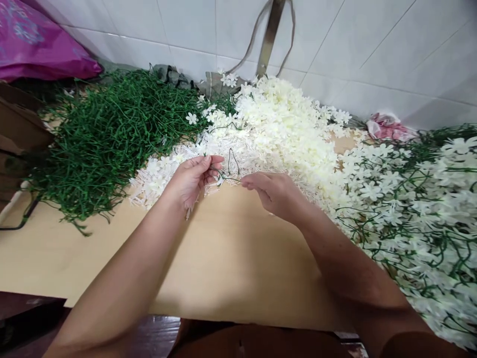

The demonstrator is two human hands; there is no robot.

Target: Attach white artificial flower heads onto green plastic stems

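A thin branched green plastic stem (233,160) spans the gap between my hands. My left hand (192,180) pinches it between thumb and fingers, and slim white pieces (188,213) poke out below the palm. The fingertips of my right hand (274,194) are closed at the other end of the stem; what exactly they grip is partly hidden. Just behind both hands lies a heap of thin white stalks (216,148), which runs into a pile of cream-white artificial flower heads (283,117).
A big mound of green stems (112,124) covers the left of the wooden tabletop (223,263). Stems bearing white flowers (402,209) are heaped at the right. A purple bag (40,44), a brown box (20,124) and a tiled wall (335,44) border the table.
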